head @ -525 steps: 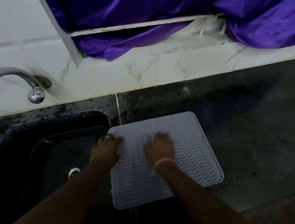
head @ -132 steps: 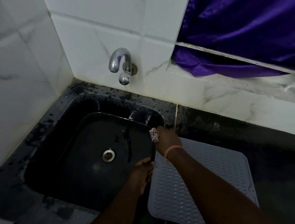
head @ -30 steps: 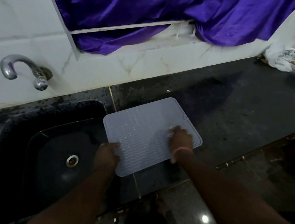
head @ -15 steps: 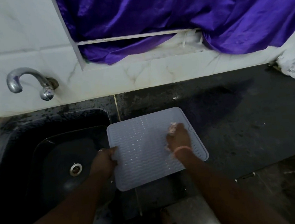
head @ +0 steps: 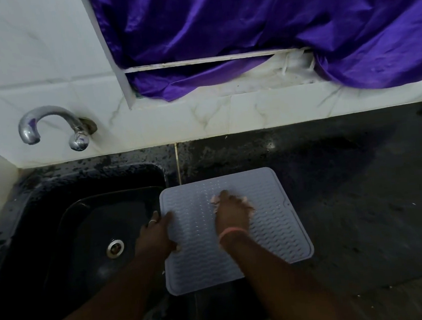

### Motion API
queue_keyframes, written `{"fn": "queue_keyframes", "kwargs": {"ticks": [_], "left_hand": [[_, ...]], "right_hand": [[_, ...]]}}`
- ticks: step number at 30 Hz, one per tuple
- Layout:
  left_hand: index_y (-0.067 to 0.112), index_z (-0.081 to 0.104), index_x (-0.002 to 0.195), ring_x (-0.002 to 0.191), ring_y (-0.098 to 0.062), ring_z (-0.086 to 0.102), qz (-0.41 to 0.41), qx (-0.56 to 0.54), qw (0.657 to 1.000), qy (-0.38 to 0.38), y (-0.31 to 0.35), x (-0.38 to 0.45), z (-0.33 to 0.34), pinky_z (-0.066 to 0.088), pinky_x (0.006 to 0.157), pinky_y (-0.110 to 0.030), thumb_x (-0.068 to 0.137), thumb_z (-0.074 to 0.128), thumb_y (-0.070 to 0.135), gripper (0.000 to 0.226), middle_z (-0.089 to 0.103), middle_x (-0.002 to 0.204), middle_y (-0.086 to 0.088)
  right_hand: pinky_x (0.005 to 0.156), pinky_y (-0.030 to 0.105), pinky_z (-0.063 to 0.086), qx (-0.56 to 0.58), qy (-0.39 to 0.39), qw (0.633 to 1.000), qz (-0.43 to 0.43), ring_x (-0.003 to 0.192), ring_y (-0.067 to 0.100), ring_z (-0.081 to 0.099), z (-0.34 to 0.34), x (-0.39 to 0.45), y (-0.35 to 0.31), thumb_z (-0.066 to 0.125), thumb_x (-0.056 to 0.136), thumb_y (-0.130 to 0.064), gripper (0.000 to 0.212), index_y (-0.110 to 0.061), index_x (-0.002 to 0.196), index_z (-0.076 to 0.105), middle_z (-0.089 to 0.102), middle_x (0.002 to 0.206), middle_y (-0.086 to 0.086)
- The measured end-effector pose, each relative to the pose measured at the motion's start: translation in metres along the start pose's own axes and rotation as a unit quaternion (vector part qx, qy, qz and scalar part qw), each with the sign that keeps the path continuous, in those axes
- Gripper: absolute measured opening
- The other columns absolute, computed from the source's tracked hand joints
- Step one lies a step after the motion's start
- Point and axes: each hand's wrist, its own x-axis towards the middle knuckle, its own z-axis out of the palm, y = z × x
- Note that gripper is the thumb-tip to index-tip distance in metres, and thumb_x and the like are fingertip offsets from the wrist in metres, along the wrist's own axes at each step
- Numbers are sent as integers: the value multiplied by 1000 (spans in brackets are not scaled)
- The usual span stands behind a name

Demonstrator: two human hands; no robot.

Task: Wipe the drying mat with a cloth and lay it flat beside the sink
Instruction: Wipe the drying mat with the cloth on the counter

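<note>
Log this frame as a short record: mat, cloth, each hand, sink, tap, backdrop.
mat: grey mat lying flat on the dark counter, its left edge at the sink
cloth: bunched under the right hand, only pale edges show
right hand: presses the cloth on the mat
left hand: grips the mat's left edge
sink: black
tap: chrome, no water seen
backdrop: purple curtain

A grey drying mat (head: 258,234) lies flat on the dark counter (head: 359,198), right beside the black sink (head: 58,222). The left hand (head: 158,236) holds the mat's left edge. The right hand (head: 231,212) presses a small cloth (head: 216,199) on the mat; bits of cloth peek out past its fingers (head: 224,194). A shiny tap (head: 50,124) sticks out of the white wall.
</note>
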Motion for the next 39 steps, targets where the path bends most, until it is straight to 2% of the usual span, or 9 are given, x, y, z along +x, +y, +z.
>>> {"fn": "queue_keyframes", "kwargs": {"ticks": [5,10,15,17,21,26,30,35,39], "left_hand": [[45,12,155,147,-40,21,-5,-2,1000,14,-3,4,-6,31,114,-55,69,82,46,111,7,165,-11],[44,13,155,149,-39,14,-6,-32,999,-16,-7,12,-14,24,117,-58,70,80,53,109,8,165,-10],[48,17,152,147,-39,20,-14,-29,999,5,3,20,-23,31,115,-57,72,78,53,101,12,165,-8],[47,15,153,148,-39,17,-14,-1,1000,2,8,21,-26,31,114,-56,74,76,52,100,9,165,-8],[46,11,154,148,-41,14,-12,33,999,-1,12,18,-29,34,112,-57,78,74,53,99,6,165,-9],[45,19,153,143,-37,26,-11,48,999,12,19,13,-33,40,108,-53,81,71,50,89,17,162,-8],[42,33,147,137,-35,35,-10,47,998,38,21,13,-33,45,101,-51,81,70,46,76,27,157,-5],[40,16,155,140,-35,31,-12,64,998,14,20,15,-32,44,104,-49,80,73,49,95,24,158,-7],[40,13,156,139,-36,31,-6,66,998,14,19,19,-29,43,105,-50,79,73,50,98,24,158,-9]], "right_hand": [[95,42,48,144,-142,962,-181,110,26,59,8,-26,-63,65,91,-26,39,-20,124,46,63,118,8],[68,18,45,351,-33,933,-70,88,13,62,-36,28,7,59,95,-12,20,-25,106,48,62,97,-4],[89,37,48,255,89,955,121,106,35,61,-41,115,115,58,94,-15,31,-7,123,50,62,113,19],[103,44,46,179,42,975,126,126,41,49,-23,127,120,61,89,-14,45,-6,131,47,51,134,24],[107,45,44,90,-14,990,108,137,36,39,2,111,51,63,88,-16,57,-12,140,42,41,147,20],[109,49,40,36,-60,996,-46,134,36,43,23,57,-57,60,89,-14,55,-12,141,41,46,145,18],[107,47,41,154,-173,955,-187,127,37,49,19,42,-71,61,90,-20,47,-13,134,50,54,136,17],[89,32,48,284,-43,955,-73,94,12,57,-35,67,7,49,102,-21,9,-22,106,57,61,100,-3],[102,43,48,226,87,966,89,116,32,59,-31,109,91,54,94,-8,26,-8,120,55,61,122,14]]}}
